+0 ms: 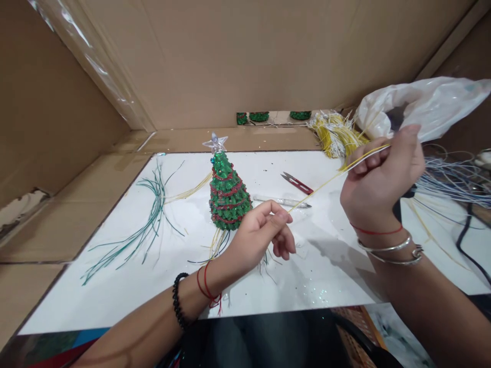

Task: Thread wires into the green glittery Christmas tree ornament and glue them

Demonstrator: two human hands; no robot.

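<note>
So the yellow wire (pixel 316 190) is up in the air over the right half of the counter (pixel 115 306), pulled pretty much straight on a slant between two bare hands. The left hand (pixel 264 230) has its lower end, grip pinched between thumb and index finger, other fingers loosely curled. The right hand (pixel 387 179) is higher up, grip closed with fingers folded around the yellow and white strands.

Just left of the left hand there's a little green Christmas tree (pixel 230 197) standing upright, red garland around it and a clear star (pixel 215 143) on top. Thin wires poke out from under its base. Behind the pulled wire lie red-handled snips (pixel 297 183) and a pale pen-like tool (pixel 284 201).

The counter itself is a white top with glitter and dark specks scattered on it. Green wires (pixel 153 204) are fanned out on its left side, and a tangle of blue and white wires (pixel 456 179) sits at the right, near a black cable (pixel 468 245).

Room-wise, it's boxed in by brown cardboard walls (pixel 268 51), shiny tape down the left corner. A slot low in the back one shows more green pieces (pixel 259 116). Back right: a yellow-and-white bundle (pixel 333 135) beside a white plastic bag (pixel 429 102).
</note>
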